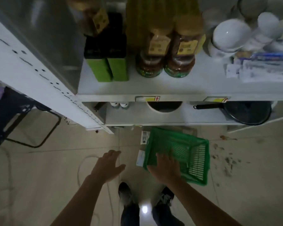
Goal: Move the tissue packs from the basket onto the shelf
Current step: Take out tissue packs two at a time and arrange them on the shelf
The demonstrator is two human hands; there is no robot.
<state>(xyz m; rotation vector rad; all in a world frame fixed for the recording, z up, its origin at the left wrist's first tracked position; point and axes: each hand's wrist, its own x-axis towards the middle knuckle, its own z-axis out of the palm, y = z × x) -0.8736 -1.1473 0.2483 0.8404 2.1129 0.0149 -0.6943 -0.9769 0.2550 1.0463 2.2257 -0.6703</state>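
Both hands are open and hold nothing. Right hand [166,168] is at the green basket [178,154], nearer than the left hand [109,165]. Shelf [170,88] is straight ahead, higher up.

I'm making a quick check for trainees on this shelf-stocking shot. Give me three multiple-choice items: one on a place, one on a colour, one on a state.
1. Where is the frying pan?
A. lower shelf
B. floor
C. in the basket

2. What colour is the basket?
A. red
B. green
C. white

3. What is the left hand doing?
A. gripping a bottle
B. holding the pan handle
C. open, holding nothing

Key:
1 A, the frying pan sits on the lower shelf.
2 B, the basket is green mesh plastic.
3 C, the left hand hangs spread above the floor, while the right hand is at the basket's near rim.
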